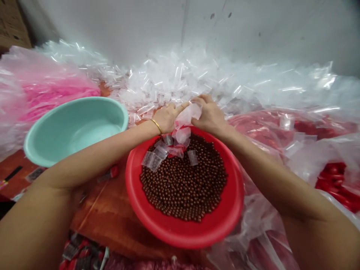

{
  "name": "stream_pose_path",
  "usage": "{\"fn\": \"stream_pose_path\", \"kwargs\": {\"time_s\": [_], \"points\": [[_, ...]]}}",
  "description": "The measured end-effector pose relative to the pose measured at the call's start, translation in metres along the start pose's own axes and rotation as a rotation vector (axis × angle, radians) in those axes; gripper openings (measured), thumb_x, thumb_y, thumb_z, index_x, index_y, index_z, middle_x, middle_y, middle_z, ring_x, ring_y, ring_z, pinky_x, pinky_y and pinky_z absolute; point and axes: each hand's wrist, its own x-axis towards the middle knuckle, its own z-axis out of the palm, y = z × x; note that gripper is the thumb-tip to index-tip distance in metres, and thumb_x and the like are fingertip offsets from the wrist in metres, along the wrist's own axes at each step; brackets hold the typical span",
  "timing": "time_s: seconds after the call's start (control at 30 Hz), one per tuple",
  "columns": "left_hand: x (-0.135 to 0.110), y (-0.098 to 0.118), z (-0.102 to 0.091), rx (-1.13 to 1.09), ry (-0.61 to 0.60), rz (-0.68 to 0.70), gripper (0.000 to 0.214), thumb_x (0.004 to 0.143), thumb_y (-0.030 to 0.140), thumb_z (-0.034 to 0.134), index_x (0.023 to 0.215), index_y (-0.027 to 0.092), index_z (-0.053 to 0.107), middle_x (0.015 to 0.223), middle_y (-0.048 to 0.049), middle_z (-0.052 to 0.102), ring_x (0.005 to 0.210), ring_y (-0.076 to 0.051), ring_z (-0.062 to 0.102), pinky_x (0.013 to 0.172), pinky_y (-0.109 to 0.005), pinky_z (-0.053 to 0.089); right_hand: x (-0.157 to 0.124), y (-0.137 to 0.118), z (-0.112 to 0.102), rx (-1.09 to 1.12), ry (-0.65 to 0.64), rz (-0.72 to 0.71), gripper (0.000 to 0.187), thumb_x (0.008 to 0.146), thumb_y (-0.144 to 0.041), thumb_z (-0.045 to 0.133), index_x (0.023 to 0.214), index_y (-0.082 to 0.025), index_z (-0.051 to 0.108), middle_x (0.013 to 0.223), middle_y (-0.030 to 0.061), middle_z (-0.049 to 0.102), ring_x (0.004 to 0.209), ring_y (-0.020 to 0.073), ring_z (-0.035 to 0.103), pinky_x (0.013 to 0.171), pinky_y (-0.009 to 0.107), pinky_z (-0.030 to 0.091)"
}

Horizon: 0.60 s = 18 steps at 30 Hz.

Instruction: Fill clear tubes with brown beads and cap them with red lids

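- Head view: the person's 2 hands meet above the far side of a wide red basin, close together, with a translucent film pouch between them.
- The right hand curls its fingers over the pouch's top edge, thumb lower at its side — it has the film in a pinch.
- The left hand has its index finger stretched across to the upper edge of the pouch; its thumb is hidden, so whether it grips or only touches, I cannot tell.
- A gold bracelet circles the left wrist.
- The pouch hangs over the basin, its lower part running down toward the brown beads, which are heaped and shiny.
- Small clear sleeves lie on the beads below the left hand, and 1 more lies apart to the right.
- Left of the basin, a pale green bowl stands on the reddish-brown table, partly behind the left forearm.
- Beyond the hands, a long pile of clear plastic pieces spreads along the grey wall.
- At the far left sits a bag of bright pink material — a cardboard box shows in the corner behind.
- On the right, clear bags with red contents lie beside the basin.
- Small red and dark packets are bunched at the near left edge.
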Motion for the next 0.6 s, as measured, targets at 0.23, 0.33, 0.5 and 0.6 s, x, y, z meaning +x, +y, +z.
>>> {"fn": "stream_pose_path", "kwargs": {"time_s": [0.23,0.33,0.5,0.6], "points": [[-0.067,0.008,0.006,0.303,-0.11,0.076,0.065,0.087,0.011,0.043,0.145,0.032,0.024,0.149,-0.0153,0.028,0.104,-0.025,0.058,0.077,-0.034,0.049,-0.042,-0.033,0.026,-0.354,-0.144,-0.249,0.048,0.082,-0.022,0.051,0.129,-0.014,0.046,0.137,0.0179,0.045,0.118,0.0341,0.046,0.095,0.051,0.042],[-0.088,0.012,0.001,0.381,-0.115,0.135,0.065,0.089,0.009,0.037,0.144,0.04,0.024,0.153,-0.0122,0.022,0.1,-0.025,0.059,0.07,-0.033,0.049,-0.049,-0.031,0.026,-0.362,-0.235,-0.257,0.063,0.08,-0.029,0.059,0.137,-0.015,0.038,0.145,0.0192,0.037,0.119,0.0361,0.046,0.092,0.051,0.044],[-0.11,0.04,-0.014,0.368,-0.136,0.169,0.044,0.092,0.014,0.028,0.13,0.021,0.05,0.13,-0.0177,0.051,0.085,-0.023,0.062,0.064,-0.033,0.046,-0.063,-0.043,-0.008,-0.41,-0.27,-0.119,0.055,0.08,-0.03,0.061,0.132,-0.018,0.048,0.141,0.0164,0.043,0.117,0.0357,0.049,0.092,0.05,0.043],[-0.122,0.066,-0.008,0.191,-0.353,0.374,0.031,0.089,0.017,0.038,0.105,0.017,0.065,0.096,-0.0115,0.066,0.084,-0.022,0.063,0.069,-0.031,0.047,-0.076,-0.052,-0.053,-0.406,-0.272,0.015,0.034,0.084,-0.029,0.053,0.115,-0.019,0.063,0.114,0.0128,0.064,0.103,0.0308,0.058,0.084,0.044,0.046]]}}
